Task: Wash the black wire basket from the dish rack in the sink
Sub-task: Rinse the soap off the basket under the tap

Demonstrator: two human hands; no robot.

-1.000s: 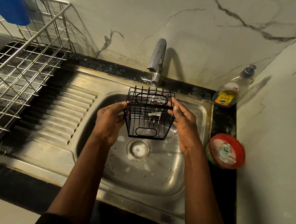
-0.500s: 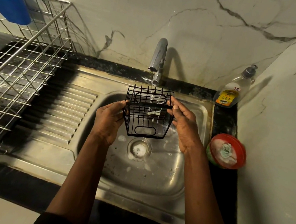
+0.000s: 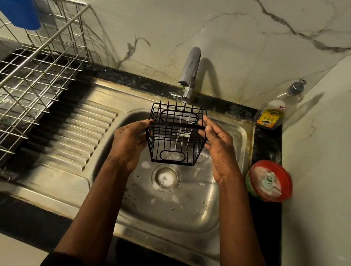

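Steel sink (image 3: 168, 218) against marble wall: dish rack (image 3: 23, 92) on left drainboard. Left hand (image 3: 128, 141) grips the black wire basket (image 3: 176, 137) by its left side, over the basin under the running tap (image 3: 189, 71). Right hand (image 3: 219, 151) pinches its right rim. Soap bottle (image 3: 276, 107) far right

Sink (image 3: 169, 211) at centre; tap (image 3: 190, 66) behind it, at the wall. Wire basket (image 3: 175, 142) over the basin, under the tap, between left hand (image 3: 128, 144) and right hand (image 3: 219, 153). Dish rack (image 3: 17, 86) left of the basin, with a cup (image 3: 15, 6) hung at its rear. Bottle (image 3: 278, 107) at rear right, tub (image 3: 268, 181) before it.
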